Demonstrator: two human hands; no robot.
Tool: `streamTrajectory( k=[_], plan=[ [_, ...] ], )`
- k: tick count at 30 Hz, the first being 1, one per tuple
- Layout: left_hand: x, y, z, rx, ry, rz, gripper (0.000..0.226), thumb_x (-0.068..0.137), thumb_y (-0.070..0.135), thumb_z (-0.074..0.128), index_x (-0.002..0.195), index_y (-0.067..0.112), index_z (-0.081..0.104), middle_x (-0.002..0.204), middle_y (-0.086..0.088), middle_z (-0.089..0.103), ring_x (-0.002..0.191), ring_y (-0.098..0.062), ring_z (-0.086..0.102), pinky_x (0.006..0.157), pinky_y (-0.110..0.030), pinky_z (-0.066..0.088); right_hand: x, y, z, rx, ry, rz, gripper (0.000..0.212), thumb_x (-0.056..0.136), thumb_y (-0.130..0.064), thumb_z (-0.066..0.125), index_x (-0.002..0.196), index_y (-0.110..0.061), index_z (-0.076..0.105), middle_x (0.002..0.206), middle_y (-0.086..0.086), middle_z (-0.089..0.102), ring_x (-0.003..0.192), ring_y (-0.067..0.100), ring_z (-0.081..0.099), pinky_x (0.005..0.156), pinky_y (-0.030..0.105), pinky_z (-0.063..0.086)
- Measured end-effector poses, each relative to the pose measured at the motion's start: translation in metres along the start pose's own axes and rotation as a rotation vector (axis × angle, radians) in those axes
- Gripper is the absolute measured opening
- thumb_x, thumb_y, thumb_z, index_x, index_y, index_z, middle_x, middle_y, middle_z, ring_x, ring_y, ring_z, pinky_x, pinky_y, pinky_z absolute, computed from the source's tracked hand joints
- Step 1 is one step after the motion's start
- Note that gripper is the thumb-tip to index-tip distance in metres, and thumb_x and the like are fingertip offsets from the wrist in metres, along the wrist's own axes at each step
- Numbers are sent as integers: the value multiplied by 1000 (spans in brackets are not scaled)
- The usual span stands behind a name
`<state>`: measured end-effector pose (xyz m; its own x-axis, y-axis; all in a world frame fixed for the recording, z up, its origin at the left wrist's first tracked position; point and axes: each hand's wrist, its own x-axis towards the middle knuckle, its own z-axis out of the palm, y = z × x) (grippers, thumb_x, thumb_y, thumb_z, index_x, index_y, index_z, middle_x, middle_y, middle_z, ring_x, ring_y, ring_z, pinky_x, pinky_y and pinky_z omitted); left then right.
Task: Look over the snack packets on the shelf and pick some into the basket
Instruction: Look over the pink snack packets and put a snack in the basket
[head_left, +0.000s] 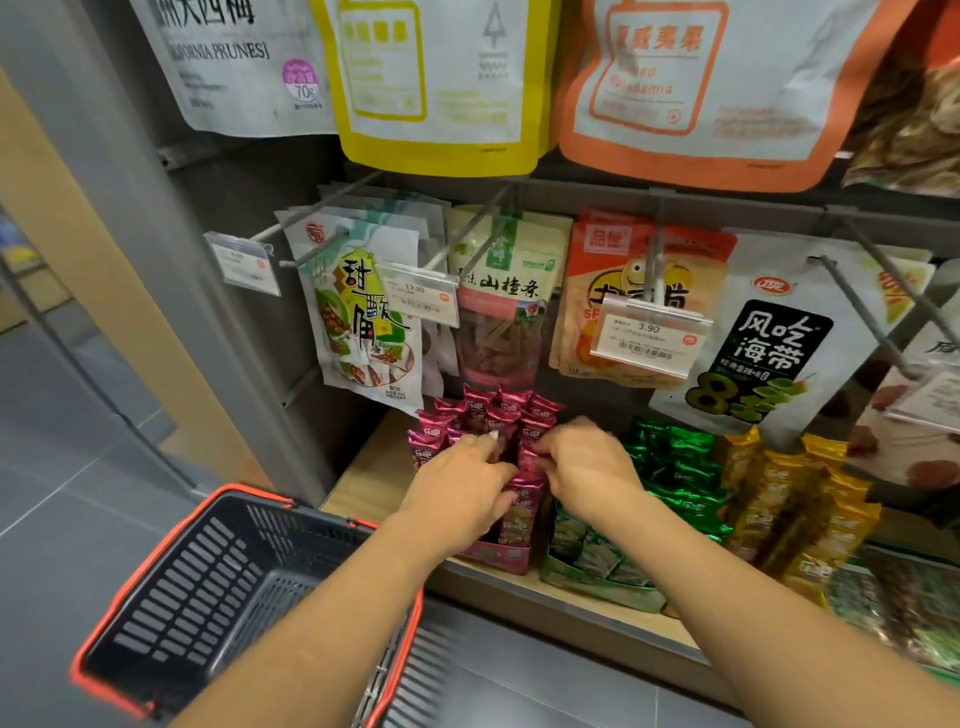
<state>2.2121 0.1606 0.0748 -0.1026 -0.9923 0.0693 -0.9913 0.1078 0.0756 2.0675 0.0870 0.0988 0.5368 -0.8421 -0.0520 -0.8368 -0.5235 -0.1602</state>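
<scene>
Basket near-left, below the shelf edge; I see nothing in it. My left hand is in the pink packets, fingers curled round a few, thumb pressed on the near ones. They stand upright and tight in a pink display box at the shelf's near edge. My right hand is just right, fingertips pinching packet tops. Green packets sit alongside. Risk: a pull drags neighbours out or tips the box. The basket is off to the left, so a loose grip drops packets on the floor.
</scene>
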Motion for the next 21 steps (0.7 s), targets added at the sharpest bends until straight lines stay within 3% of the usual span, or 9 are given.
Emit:
streamTrajectory(
  k=[4, 8, 10, 12, 15, 21],
  plan=[
    [2, 2, 2, 35, 52, 56, 41, 97, 37, 47, 131, 16, 58, 148, -6, 40, 138, -24, 31, 114, -36, 24, 1, 0, 6, -110, -121, -60, 34, 91, -19, 51, 120, -32, 62, 128, -6, 56, 129, 22, 32, 106, 53, 24],
    [0, 9, 7, -3, 7, 47, 55, 95, 25, 46, 147, 15, 32, 157, -5, 29, 146, -18, 20, 120, -37, 12, 8, 6, 0, 1, -274, -28, 48, 91, -17, 44, 132, -41, 53, 140, -5, 48, 134, 22, 26, 108, 59, 17],
    [-1, 12, 8, 12, -9, 28, 60, 92, 20, 46, 148, 18, 24, 155, -4, 33, 146, -16, 20, 119, -43, 10, 9, 10, 0, 145, -175, 42, 42, 92, -18, 46, 124, -41, 59, 131, -4, 56, 132, 20, 35, 109, 53, 20],
    [-1, 13, 8, 80, -18, 38, 65, 91, 17, 47, 151, 19, 21, 155, -2, 33, 146, -17, 20, 118, -47, 7, 13, 13, -1, 282, 43, 117, 35, 92, -17, 48, 117, -36, 64, 121, -7, 65, 125, 20, 48, 106, 44, 29],
    [0, 16, 7, 173, -11, 75, 62, 92, 16, 46, 151, 16, 25, 154, -4, 35, 144, -21, 24, 117, -45, 10, 26, 14, -3, 272, 244, 163, 28, 93, -23, 51, 117, -32, 63, 115, -5, 68, 119, 23, 52, 98, 39, 36],
    [-3, 24, 6, 223, 20, 95, 49, 92, 15, 45, 140, 7, 42, 141, -12, 43, 132, -30, 31, 113, -41, 20, 49, 8, 11, 13, 43, 141, 26, 94, -31, 54, 118, -25, 63, 116, 1, 65, 115, 27, 56, 94, 41, 40]
  ],
)
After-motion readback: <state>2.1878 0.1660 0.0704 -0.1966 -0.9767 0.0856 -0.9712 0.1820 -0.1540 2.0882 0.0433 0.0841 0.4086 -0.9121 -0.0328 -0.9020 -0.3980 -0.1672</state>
